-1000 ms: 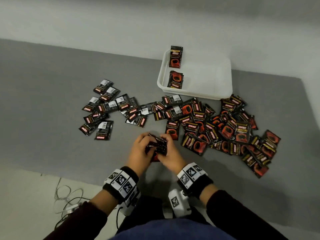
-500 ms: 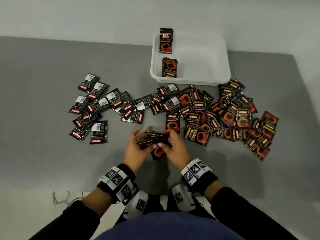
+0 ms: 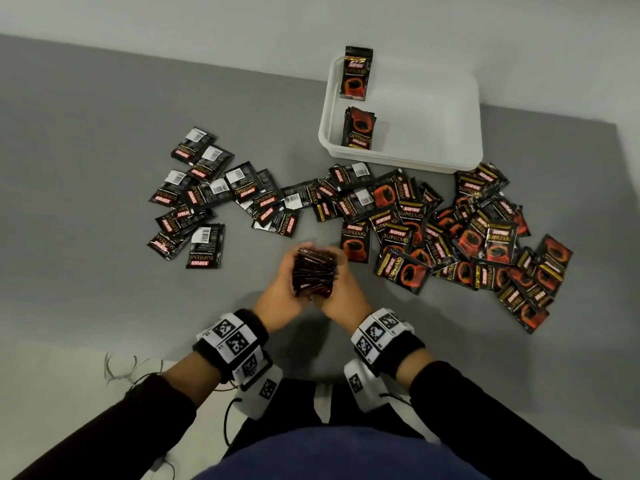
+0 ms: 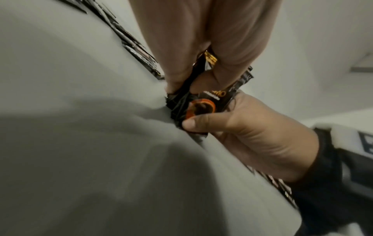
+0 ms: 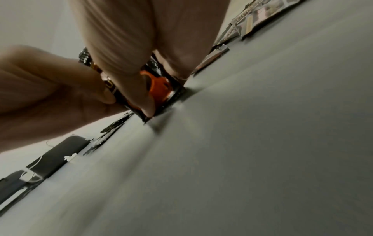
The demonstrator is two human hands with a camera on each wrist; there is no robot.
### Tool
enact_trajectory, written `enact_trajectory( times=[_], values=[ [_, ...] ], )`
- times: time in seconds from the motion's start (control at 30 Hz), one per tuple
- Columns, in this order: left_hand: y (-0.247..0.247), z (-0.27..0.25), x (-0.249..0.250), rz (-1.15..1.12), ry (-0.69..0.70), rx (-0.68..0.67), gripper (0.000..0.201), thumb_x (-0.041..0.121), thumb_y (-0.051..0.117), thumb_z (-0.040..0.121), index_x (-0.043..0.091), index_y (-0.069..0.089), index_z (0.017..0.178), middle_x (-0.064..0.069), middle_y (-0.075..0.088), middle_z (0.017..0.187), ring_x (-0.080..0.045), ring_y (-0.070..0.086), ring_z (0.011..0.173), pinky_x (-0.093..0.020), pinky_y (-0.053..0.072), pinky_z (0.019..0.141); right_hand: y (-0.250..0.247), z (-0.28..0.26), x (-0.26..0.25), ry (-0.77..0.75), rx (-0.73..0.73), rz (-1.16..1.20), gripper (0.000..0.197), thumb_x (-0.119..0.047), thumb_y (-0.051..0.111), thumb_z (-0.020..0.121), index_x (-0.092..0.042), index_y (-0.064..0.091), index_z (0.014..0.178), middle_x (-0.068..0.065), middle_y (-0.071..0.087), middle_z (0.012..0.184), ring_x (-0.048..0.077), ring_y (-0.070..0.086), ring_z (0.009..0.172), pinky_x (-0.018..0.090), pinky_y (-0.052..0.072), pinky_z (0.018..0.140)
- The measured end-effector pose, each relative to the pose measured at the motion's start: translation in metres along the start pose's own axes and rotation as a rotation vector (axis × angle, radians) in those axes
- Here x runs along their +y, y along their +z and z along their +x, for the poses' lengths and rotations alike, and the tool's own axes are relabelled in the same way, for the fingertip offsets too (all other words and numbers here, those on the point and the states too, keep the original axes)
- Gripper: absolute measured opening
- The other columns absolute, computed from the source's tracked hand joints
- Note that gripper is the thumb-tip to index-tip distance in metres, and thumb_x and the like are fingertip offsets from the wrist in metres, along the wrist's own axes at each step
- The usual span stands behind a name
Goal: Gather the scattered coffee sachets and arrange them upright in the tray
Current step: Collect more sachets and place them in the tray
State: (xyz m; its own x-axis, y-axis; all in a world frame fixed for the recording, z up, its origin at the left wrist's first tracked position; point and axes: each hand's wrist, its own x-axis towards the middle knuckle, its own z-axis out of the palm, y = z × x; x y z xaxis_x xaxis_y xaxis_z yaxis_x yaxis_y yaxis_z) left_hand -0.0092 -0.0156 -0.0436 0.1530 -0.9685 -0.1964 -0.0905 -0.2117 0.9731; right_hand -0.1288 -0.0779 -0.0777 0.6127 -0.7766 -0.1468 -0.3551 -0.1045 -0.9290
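Both hands are clamping a stack of sachets [image 3: 313,271] on edge against the grey surface [image 3: 104,271], the left hand [image 3: 282,292] and right hand [image 3: 341,297] each curling their grip around it. Loose sachets [image 3: 450,230] are lying beside the white tray [image 3: 426,161], where two sachets [image 3: 356,98] are standing.

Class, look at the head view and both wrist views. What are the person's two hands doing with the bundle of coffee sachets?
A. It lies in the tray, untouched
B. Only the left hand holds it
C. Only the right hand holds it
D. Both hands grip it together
D: the left hand and right hand both grip the bundle of sachets, whose lower edge touches the grey mat.
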Motion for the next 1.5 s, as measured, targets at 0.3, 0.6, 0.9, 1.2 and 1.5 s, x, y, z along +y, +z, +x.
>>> enact_trajectory(
  times=[0.3, 0.6, 0.9, 1.2, 1.5],
  values=[
    [-0.005, -0.011, -0.001, -0.063, 0.005, 0.091, 0.066, -0.025, 0.056, 0.071, -0.001, 0.034, 0.128, -0.011, 0.045, 0.131, -0.022, 0.045, 0.126, -0.035, 0.04, 0.106, 0.0, -0.001, -0.003, 0.003, 0.017, 0.071, 0.06, 0.012, 0.066, 0.066, -0.005, 0.044, 0.119, 0.005, 0.05, 0.113, 0.023, 0.054, 0.109, 0.029, 0.042, 0.097],
    [0.0, -0.006, -0.014, -0.117, -0.061, 0.061, 0.067, -0.029, 0.052, 0.072, -0.01, 0.028, 0.131, -0.017, 0.046, 0.125, -0.005, 0.052, 0.113, -0.011, 0.042, 0.096, -0.005, -0.004, -0.004, 0.102, -0.022, 0.101, 0.069, 0.009, 0.067, 0.071, -0.013, 0.036, 0.128, -0.001, 0.05, 0.118, 0.014, 0.05, 0.115, 0.021, 0.039, 0.102],
    [-0.001, -0.005, -0.013, -0.09, -0.073, 0.006, 0.073, -0.031, 0.043, 0.074, -0.002, 0.019, 0.137, -0.022, 0.04, 0.132, -0.033, 0.04, 0.126, -0.036, 0.033, 0.106, -0.011, -0.004, -0.004, 0.083, 0.039, 0.079, 0.07, 0.007, 0.067, 0.07, -0.006, 0.035, 0.131, 0.008, 0.05, 0.123, 0.013, 0.049, 0.117, 0.014, 0.038, 0.097],
    [-0.001, -0.002, -0.017, 0.154, 0.031, -0.005, 0.059, -0.025, 0.045, 0.079, -0.011, 0.025, 0.133, -0.024, 0.032, 0.134, -0.043, 0.031, 0.13, -0.053, 0.025, 0.112, -0.005, -0.007, -0.004, 0.172, 0.0, 0.042, 0.071, 0.008, 0.058, 0.078, -0.007, 0.024, 0.138, 0.011, 0.05, 0.129, 0.011, 0.045, 0.118, 0.023, 0.034, 0.104],
    [-0.009, 0.014, 0.019, 0.264, 0.143, -0.14, 0.061, -0.014, 0.046, 0.086, 0.007, 0.024, 0.139, -0.011, 0.045, 0.133, -0.019, 0.046, 0.123, -0.021, 0.032, 0.108, -0.022, 0.0, -0.031, 0.216, 0.054, 0.002, 0.078, 0.002, 0.064, 0.079, -0.008, 0.018, 0.141, 0.013, 0.049, 0.132, 0.022, 0.046, 0.126, 0.034, 0.036, 0.108]
  ],
)
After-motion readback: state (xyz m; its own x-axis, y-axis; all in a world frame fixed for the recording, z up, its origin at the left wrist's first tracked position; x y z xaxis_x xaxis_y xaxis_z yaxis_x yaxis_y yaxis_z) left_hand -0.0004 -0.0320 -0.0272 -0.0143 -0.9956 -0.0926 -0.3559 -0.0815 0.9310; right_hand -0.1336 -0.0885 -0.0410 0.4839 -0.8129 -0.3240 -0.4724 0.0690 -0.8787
